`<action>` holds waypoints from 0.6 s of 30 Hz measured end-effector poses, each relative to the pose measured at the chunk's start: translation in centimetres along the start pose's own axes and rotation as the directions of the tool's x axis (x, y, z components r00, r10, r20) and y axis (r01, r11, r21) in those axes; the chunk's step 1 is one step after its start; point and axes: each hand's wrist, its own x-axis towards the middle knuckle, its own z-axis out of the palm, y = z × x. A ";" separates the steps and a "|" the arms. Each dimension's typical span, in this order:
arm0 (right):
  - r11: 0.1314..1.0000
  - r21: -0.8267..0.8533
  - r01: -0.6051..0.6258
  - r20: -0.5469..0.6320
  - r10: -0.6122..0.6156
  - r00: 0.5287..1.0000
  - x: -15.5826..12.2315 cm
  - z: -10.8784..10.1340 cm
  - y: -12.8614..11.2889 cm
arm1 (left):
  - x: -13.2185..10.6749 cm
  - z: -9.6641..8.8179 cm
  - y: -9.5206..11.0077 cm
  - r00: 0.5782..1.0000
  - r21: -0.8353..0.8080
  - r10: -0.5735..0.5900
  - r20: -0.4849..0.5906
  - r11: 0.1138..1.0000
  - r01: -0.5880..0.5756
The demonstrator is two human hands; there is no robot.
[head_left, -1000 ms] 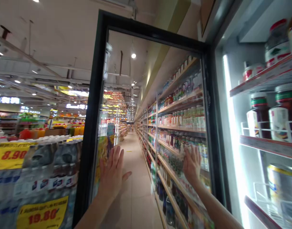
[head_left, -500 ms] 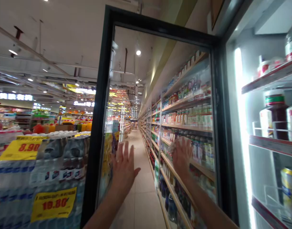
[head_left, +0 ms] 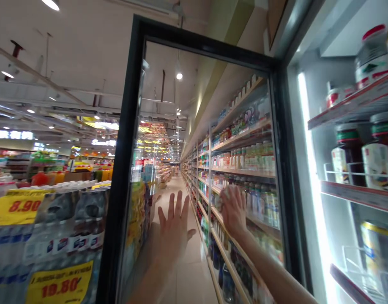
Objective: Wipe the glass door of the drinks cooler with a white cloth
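A black-framed glass fridge door point(head_left: 122, 160) stands open in front of me. My left hand point(head_left: 175, 228) is flat against the glass low in the pane, fingers spread and thumb out, holding nothing. My right hand point(head_left: 234, 211) is a little to its right and higher. It presses a pale cloth point(head_left: 223, 197) onto the glass, and only a bit of cloth shows past the fingers. My right forearm comes up from the bottom right corner. The two hands are about a hand's width apart.
The lit fridge interior is on my right, with dark bottles point(head_left: 376, 160) and cans on wire-fronted shelves point(head_left: 355, 192). Stacked packs of water bottles point(head_left: 70, 219) with yellow price tags point(head_left: 18, 207) stand left. Through the glass runs a long aisle point(head_left: 181, 253) lined with drink shelves point(head_left: 244, 169).
My left hand has slid right across the glass. My right hand with the cloth has slid left and slightly up, so the hands are closer together. The door stays open.
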 end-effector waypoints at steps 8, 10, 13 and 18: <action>0.864 -0.061 -0.499 -0.208 0.478 0.853 1.5 -0.5 5.9 | 0.2 0.1 0.1 1.000 -0.015 0.003 0.005 1.000 -0.003; 0.931 -0.061 -0.361 -0.152 0.349 0.925 1.8 -0.3 4.9 | 0.3 -0.1 0.1 1.000 -0.017 0.001 0.011 1.000 -0.001; 0.997 -0.010 0.077 0.068 -0.076 0.995 0.9 -0.3 3.0 | 0.2 -0.2 0.1 1.000 -0.003 -0.001 0.011 1.000 0.001; 0.947 -0.072 -0.313 -0.101 0.305 0.947 1.0 -0.7 5.6 | 0.1 -0.1 0.0 1.000 -0.001 0.014 -0.007 1.000 -0.014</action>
